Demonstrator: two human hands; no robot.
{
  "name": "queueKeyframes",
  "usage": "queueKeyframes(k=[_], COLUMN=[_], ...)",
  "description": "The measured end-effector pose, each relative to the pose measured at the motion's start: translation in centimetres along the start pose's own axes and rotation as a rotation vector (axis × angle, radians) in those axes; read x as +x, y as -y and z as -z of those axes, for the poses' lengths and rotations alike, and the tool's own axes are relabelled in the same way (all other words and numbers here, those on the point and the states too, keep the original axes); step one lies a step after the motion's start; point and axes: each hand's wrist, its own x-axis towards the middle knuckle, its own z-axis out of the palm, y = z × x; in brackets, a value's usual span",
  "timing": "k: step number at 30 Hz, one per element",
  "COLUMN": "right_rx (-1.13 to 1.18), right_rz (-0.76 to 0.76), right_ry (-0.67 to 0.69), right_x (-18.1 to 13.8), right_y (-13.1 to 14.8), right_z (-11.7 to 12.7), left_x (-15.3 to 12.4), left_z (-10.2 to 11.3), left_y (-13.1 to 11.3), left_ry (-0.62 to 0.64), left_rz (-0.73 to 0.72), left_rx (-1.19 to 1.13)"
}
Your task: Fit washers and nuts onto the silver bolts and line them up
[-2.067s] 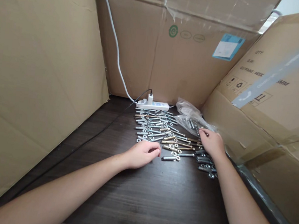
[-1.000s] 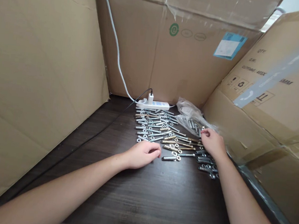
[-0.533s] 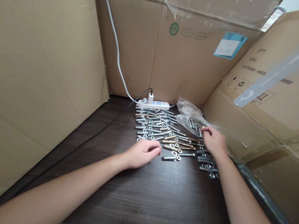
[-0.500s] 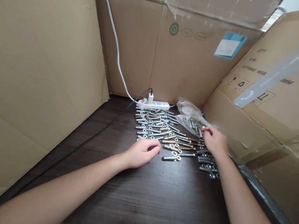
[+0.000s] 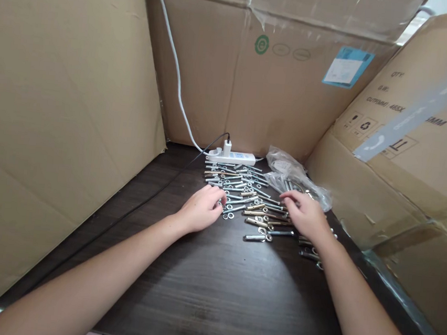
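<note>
My left hand [image 5: 203,207] is at the left edge of the laid-out hardware, its fingers curled inward beside several flat washers [image 5: 229,207]. Whatever it may hold is hidden. My right hand [image 5: 305,213] hovers at the right ends of the rows, fingers bent and close together; I cannot make out anything in them. Between the hands lie rows of expansion anchor bolts, silver and brass-coloured, with sleeves, nuts and washers. The nearest row has a silver sleeve [image 5: 255,238] and a thin bolt [image 5: 281,233]. More sleeves [image 5: 309,255] lie partly under my right wrist.
A clear plastic bag [image 5: 287,163] with metal parts inside lies behind my right hand. A white power strip [image 5: 244,158] with a plugged-in charger stands at the back, and a black cable [image 5: 141,201] crosses the dark table [image 5: 211,293]. Cardboard walls [image 5: 292,105] enclose three sides.
My right hand has moved left from the bag to the ends of the bolt rows. My left hand has moved up and left, uncovering washers. The view has shifted slightly.
</note>
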Motion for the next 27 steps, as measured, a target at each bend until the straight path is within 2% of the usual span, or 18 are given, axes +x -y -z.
queueKeyframes(k=[5,7,16,23,27], right_rx=[0.046,0.058,0.070,0.067,0.076], right_rz=[0.339,0.409,0.425,0.439,0.442], right_ry=[0.103,0.132,0.148,0.144,0.143], right_x=[-1.6,-1.9,-2.1,-2.3,-2.4], right_y=[4.3,5.2,5.5,5.6,5.7], right_z=[-1.5,-1.8,-1.8,-2.8,-2.8], left_x=[-0.3,-0.4,-0.6,-0.6,-0.6], left_z=[0.0,0.0,0.0,-0.4,0.3], left_y=[-0.6,-0.7,-0.7,-0.7,-0.5], left_ry=[0.068,0.084,0.140,0.121,0.108], left_rz=[-0.034,-0.035,-0.068,-0.093,-0.093], left_rx=[0.215,0.260,0.340,0.307,0.296])
